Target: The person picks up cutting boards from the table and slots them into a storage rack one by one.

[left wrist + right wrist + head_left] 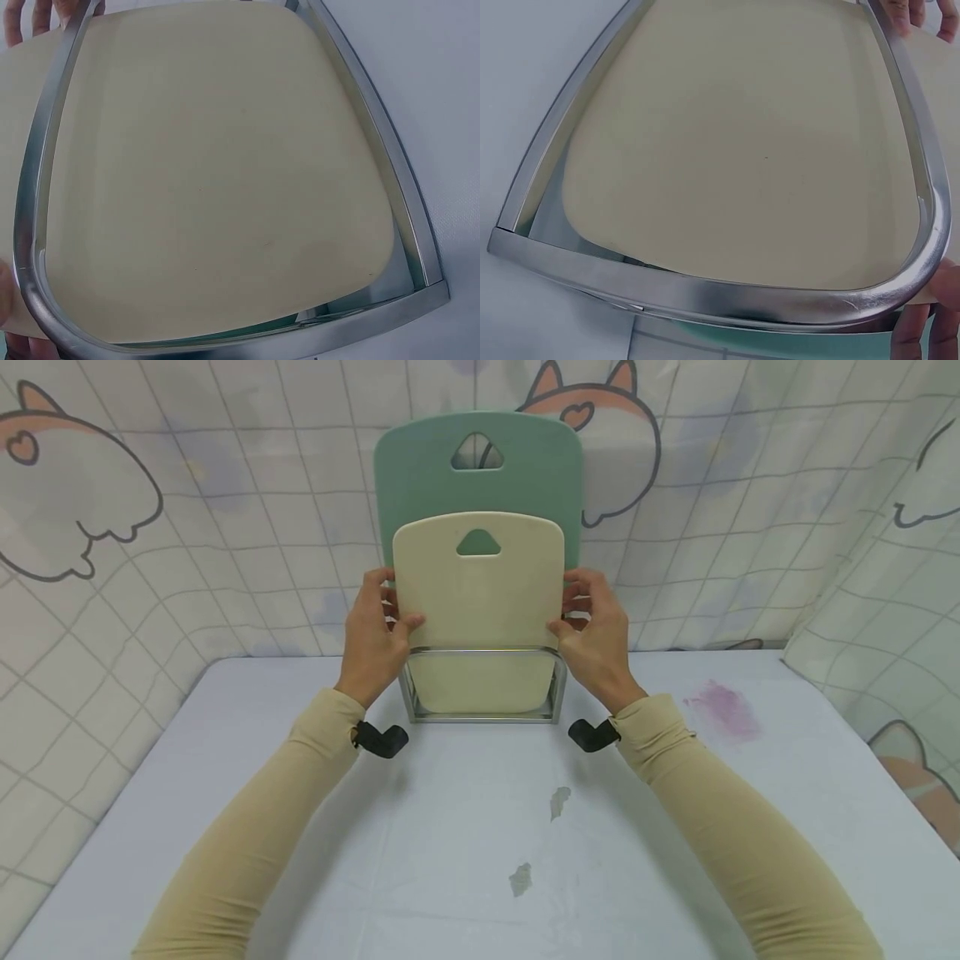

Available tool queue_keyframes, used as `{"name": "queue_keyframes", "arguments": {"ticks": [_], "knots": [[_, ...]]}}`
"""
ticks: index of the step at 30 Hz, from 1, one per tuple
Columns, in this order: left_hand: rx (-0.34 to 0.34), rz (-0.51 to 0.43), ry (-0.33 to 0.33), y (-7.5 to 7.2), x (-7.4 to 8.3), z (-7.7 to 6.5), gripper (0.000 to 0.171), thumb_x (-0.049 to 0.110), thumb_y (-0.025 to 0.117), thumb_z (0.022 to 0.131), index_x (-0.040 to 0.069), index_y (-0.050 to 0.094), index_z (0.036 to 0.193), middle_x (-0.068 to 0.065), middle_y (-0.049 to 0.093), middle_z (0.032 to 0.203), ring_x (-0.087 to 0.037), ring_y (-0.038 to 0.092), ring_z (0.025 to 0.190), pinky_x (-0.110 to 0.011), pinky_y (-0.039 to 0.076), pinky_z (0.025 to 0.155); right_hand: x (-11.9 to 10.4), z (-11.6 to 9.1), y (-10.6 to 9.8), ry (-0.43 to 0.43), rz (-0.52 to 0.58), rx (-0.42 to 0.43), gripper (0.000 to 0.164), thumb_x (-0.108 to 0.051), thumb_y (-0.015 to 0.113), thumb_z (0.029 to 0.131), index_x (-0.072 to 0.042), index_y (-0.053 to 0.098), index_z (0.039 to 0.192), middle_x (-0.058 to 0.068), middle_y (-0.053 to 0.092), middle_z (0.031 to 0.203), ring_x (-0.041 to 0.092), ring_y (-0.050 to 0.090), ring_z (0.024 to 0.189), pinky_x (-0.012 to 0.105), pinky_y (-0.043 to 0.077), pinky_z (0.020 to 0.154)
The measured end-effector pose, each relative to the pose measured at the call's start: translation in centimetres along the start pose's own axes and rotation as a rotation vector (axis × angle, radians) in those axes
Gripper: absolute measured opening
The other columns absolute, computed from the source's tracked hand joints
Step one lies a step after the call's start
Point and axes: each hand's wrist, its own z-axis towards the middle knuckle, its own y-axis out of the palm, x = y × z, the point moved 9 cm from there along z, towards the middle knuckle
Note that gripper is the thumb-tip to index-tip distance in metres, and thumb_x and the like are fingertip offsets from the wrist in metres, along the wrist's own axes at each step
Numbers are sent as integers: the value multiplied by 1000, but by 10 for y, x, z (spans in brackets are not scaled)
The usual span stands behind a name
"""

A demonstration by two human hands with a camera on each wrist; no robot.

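A cream cutting board (480, 593) stands upright in a metal rack (483, 718), its lower part behind the rack's front bar. Behind it rises a larger green cutting board (420, 477). My left hand (378, 631) pinches the cream board's left edge, thumb on the front face and fingers at the side. On the opposite edge my right hand (596, 635) does the same. Both wrist views show the cream board (210, 172) within the rack's frame (705, 296); only fingertips of the hands appear there. What the fingers touch behind the board is hidden.
The rack stands near the back of a white-covered table (450, 827). A pink stain (723, 710) marks the cloth at the right, and two greyish patches lie in front. Behind hangs a grid-patterned curtain (285, 527) with cartoon animals.
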Motion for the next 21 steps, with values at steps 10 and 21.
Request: {"name": "queue_keyframes", "arguments": {"ticks": [10,21], "knots": [[8,16,3,0,0,-1,52,4,72,95,3,43,138,-23,61,111,-33,60,101,-44,58,84,1,-2,-1,-1,-5,-7,56,18,65,81,-4,56,131,16,61,111,25,66,98,31,59,82],[27,14,-16,0,0,0,53,6,74,94,4,45,139,-22,62,110,-32,60,102,-44,59,86,1,-2,-2,-9,-12,-3,56,17,68,82,-4,57,132,17,63,113,26,67,100,29,58,82]]}}
